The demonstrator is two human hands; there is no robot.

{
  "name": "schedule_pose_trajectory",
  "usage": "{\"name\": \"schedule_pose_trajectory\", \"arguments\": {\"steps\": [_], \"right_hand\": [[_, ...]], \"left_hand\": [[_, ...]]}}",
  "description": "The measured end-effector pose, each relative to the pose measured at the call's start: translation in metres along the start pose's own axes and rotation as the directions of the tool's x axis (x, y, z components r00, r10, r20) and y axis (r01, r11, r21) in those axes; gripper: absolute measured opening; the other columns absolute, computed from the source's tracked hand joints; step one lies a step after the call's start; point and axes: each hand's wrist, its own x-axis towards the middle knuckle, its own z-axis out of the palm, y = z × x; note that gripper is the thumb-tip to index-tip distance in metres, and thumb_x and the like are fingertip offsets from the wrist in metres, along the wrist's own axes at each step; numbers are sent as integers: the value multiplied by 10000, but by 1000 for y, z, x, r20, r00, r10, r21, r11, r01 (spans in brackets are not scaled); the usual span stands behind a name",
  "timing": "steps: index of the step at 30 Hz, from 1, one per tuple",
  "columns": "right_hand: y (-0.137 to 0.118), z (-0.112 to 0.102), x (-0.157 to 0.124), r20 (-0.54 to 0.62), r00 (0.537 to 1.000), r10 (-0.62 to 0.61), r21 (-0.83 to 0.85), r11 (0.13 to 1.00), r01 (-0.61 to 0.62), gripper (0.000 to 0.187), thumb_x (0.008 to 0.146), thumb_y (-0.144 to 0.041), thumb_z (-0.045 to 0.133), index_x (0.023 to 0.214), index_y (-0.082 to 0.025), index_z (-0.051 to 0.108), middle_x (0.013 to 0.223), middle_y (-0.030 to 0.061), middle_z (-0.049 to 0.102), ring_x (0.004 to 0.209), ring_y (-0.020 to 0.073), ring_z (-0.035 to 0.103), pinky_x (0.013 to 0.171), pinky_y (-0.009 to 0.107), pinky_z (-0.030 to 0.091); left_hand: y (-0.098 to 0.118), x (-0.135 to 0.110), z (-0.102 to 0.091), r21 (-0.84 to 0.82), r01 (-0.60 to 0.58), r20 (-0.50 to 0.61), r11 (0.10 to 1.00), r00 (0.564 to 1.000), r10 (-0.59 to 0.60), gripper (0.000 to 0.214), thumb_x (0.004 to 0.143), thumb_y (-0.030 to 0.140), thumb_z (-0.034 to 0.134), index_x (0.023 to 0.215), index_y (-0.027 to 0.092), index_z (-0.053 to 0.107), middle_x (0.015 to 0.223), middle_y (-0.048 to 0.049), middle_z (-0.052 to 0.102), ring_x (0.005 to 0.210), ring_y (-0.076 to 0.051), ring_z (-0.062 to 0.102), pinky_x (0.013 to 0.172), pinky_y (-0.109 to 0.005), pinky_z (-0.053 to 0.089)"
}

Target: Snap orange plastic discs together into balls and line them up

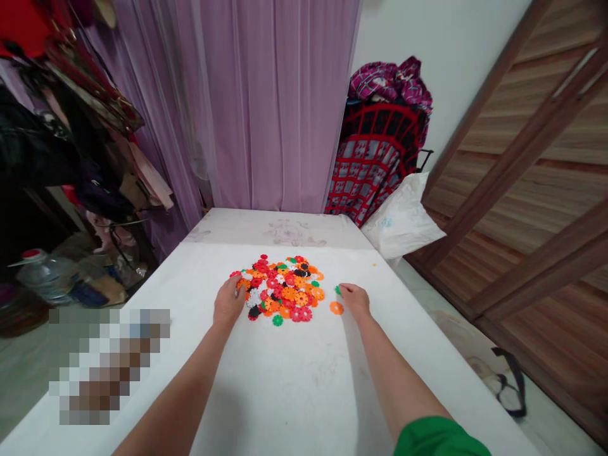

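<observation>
Loose pile of small, flat, notched, flower-shaped discs, plastic-looking, in red, orange, black, white and green (289, 293), lies past the middle of a white-covered table (294, 373), between the two hands. Left hand (229, 301): at the left edge of the pile, fingers bent down against the red and orange discs there; cannot tell whether the fingertips are closed on a piece, as the hand covers the contact. Right hand (356, 299): to the right of the pile and apart from it, thumb and fingers together, pinching a small green notched disc (338, 289), partly hidden by the fingertips. A single orange flower-shaped disc with a pale centre (336, 308) lies flat just beside the right hand, on its near-left side, clear of the pile. At the near edge of the pile, a second green notched disc (277, 321) lies flat; a black disc (254, 311) sits at the near-left edge. Right forearm carries a green sleeve (441, 437). Tiny yellow speck (374, 265) on the table, beyond the right hand. Surroundings: sheer purple curtain (280, 95) behind the far end; crumpled white plastic bag (403, 221) at the far-right corner; brown wood-grain cabinet doors (522, 190) along the right.
</observation>
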Motion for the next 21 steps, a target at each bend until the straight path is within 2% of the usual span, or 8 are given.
{"name": "schedule_pose_trajectory", "arguments": {"steps": [4,8,12,15,16,18,20,21], "right_hand": [[5,-3,0,-18,1000,22,43,999,-21,179,628,-331,631,710,-211,735,579,0,674,549,171,642,529,271,505],[9,-1,-2,-85,996,22,99,995,-14,311,704,-374,592,895,-173,733,747,63,724,570,186,671,491,286,514],[7,6,-15,-104,994,-39,101,994,50,362,756,-417,549,971,-185,727,915,79,735,631,180,678,614,323,557],[0,13,-29,-25,984,-175,15,984,176,338,769,-403,553,991,-223,734,1052,54,713,762,176,672,774,336,544],[-3,15,-34,25,962,-273,-87,958,275,341,794,-397,536,1024,-237,730,1097,49,699,817,179,664,814,340,528],[-9,18,-41,143,887,-439,-289,839,461,347,837,-376,528,1097,-244,715,1156,60,677,986,201,629,909,345,476],[-11,20,-44,233,838,-493,-427,723,543,330,845,-373,566,1108,-237,711,1181,80,671,1083,236,584,953,375,431],[-11,20,-44,259,829,-496,-473,683,557,311,844,-368,576,1087,-234,716,1195,89,667,1094,253,573,948,394,423]], "left_hand": [[0,-6,-1,-13,-20,-39,1000,999,20,376,869,378,448,1111,179,657,1223,-129,666,1159,-269,604,1050,-450,455],[-8,-12,3,-16,-34,-71,999,997,33,385,871,399,457,1139,196,646,1250,-105,652,1173,-273,598,1055,-448,457],[-12,-13,7,2,-28,-62,1000,998,29,384,861,393,469,1144,202,646,1246,-110,653,1160,-270,606,1049,-454,462],[-9,-13,7,24,-30,-45,999,998,31,399,864,404,469,1146,186,647,1257,-135,647,1170,-273,602,1051,-455,460],[-8,-14,6,25,-28,-45,999,999,29,397,866,404,472,1147,186,647,1257,-136,647,1179,-271,597,1056,-452,456],[-4,-16,5,12,-36,-33,999,999,36,389,873,383,471,1160,184,641,1268,-136,643,1193,-264,590,1068,-444,448],[0,-19,4,25,-15,-30,1000,999,16,385,875,360,475,1170,175,639,1278,-144,637,1204,-268,585,1069,-448,447],[2,-20,3,33,-12,-21,999,1000,12,380,876,351,481,1176,178,638,1274,-143,640,1208,-265,583,1069,-446,449]]}}
